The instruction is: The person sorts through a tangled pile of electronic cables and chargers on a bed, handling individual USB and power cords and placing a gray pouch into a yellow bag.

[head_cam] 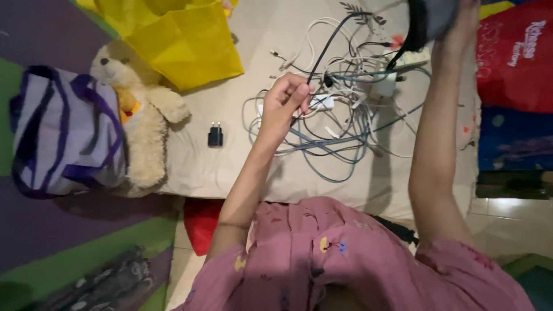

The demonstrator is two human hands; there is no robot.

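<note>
A tangle of white, grey and blue cables [345, 109] lies on a beige cloth [230, 167]. My left hand [286, 99] pinches a dark cable [331, 46] that runs up and to the right out of the pile. My right hand [458, 26] is raised at the top edge, gripping a dark grey object [432, 17] that is partly cut off by the frame. A white adapter [322, 102] sits just right of my left fingers. A black plug charger [215, 135] lies alone to the left of the tangle.
A cream teddy bear [144, 109] lies at the left, next to a purple-striped white bag [63, 129]. A yellow plastic bag [178, 40] sits at the top. A red package [515, 55] lies at the right, and a white power strip [397, 72] sits among the cables.
</note>
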